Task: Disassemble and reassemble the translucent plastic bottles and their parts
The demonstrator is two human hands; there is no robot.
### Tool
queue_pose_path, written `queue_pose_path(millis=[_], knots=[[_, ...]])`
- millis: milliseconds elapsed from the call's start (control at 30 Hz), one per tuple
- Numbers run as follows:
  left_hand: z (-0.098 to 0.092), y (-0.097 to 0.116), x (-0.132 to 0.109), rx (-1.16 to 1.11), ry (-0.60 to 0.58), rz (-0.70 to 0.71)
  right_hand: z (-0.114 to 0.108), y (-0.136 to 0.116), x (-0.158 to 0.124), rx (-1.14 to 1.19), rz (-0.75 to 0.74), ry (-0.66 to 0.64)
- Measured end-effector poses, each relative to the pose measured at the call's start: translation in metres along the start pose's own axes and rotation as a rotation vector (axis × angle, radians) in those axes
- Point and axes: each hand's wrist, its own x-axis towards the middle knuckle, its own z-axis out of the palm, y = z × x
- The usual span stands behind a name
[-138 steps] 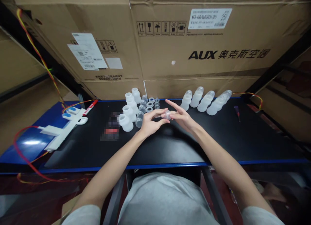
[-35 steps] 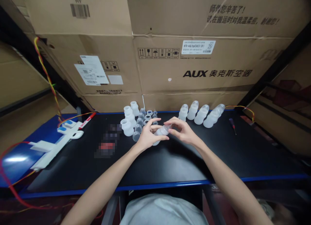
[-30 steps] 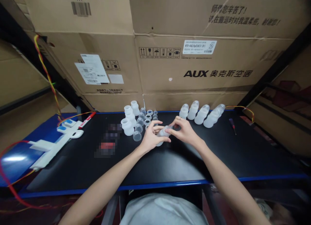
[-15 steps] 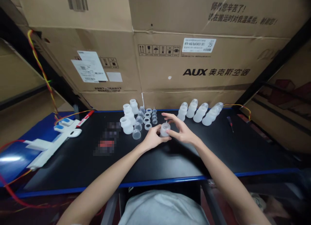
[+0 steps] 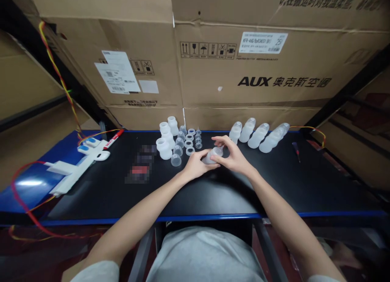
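A translucent baby bottle [image 5: 208,157] is held tilted to the right above the black tabletop. My left hand [image 5: 196,165] is wrapped round its body. At the bottle's top, my right hand [image 5: 236,157] has its thumb against the collar and its other fingers curved around the far side, partly hiding the nipple. Left of my hands stand open white bottles [image 5: 165,150], clear domed caps [image 5: 176,160], ring collars [image 5: 189,144] and small nipples [image 5: 198,139], set in rows. To the right are several capped bottles [image 5: 258,136].
Cardboard [image 5: 213,70] walls the back of the black table [image 5: 195,196]. On the left lie a white power strip [image 5: 79,164] with cables, a red marker [image 5: 113,139] and a blurred-out patch [image 5: 140,168]. A small screwdriver [image 5: 295,151] lies far right.
The bottle has gone from nearly upright to tilted rightward, with both hands still on it. My view has shifted, so the surroundings sit somewhat further right and higher in the frame.
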Motion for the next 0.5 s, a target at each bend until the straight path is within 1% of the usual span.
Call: queue_pose_path(millis=[67, 100, 133, 200, 267, 367, 500], knots=[[-0.001, 0.000, 0.000, 0.026, 0.022, -0.007, 0.000, 0.000, 0.000, 0.136, 0.015, -0.108], [-0.001, -0.001, 0.000, 0.041, 0.028, -0.003, 0.001, 0.001, 0.000, 0.178, 0.032, -0.134], [-0.001, -0.002, 0.000, 0.063, 0.034, 0.015, 0.001, 0.001, -0.001, 0.182, 0.053, -0.123], [-0.001, -0.005, 0.000, 0.149, 0.051, 0.102, 0.004, 0.003, -0.001, 0.097, 0.108, -0.019], [0.001, -0.009, -0.001, 0.287, 0.091, 0.228, 0.009, 0.004, -0.001, -0.020, 0.164, 0.084], [0.002, -0.015, -0.003, 0.509, 0.176, 0.387, 0.019, 0.006, -0.002, -0.127, 0.231, 0.158], [0.000, -0.019, -0.001, 0.715, 0.252, 0.524, 0.027, 0.007, -0.005, -0.193, 0.321, 0.310]])
